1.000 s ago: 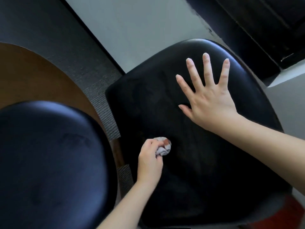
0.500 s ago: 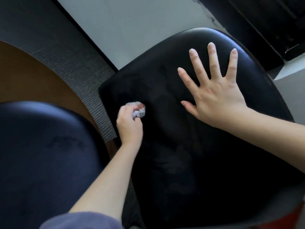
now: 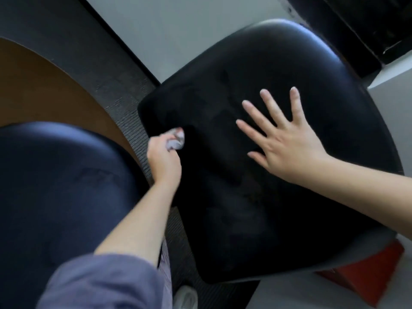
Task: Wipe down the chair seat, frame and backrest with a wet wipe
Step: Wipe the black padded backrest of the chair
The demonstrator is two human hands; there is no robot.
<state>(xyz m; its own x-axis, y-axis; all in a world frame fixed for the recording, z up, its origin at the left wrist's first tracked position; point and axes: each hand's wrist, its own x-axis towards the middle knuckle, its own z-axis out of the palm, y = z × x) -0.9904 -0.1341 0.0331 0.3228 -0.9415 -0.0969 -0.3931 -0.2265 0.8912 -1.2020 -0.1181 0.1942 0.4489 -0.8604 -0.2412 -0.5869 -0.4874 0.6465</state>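
The left hand [image 3: 163,157] has its fingers [image 3: 159,141] curled tight round the wet wipe [image 3: 177,139], which is scrunched into a small ball, likely so it is easy to rub with. The wipe touches the black chair seat [image 3: 245,208], close to its left edge. The right hand [image 3: 289,150] lies flat on the middle of the seat, fingers straight and spread, holding nothing. It is likely there to stop the chair from sliding.
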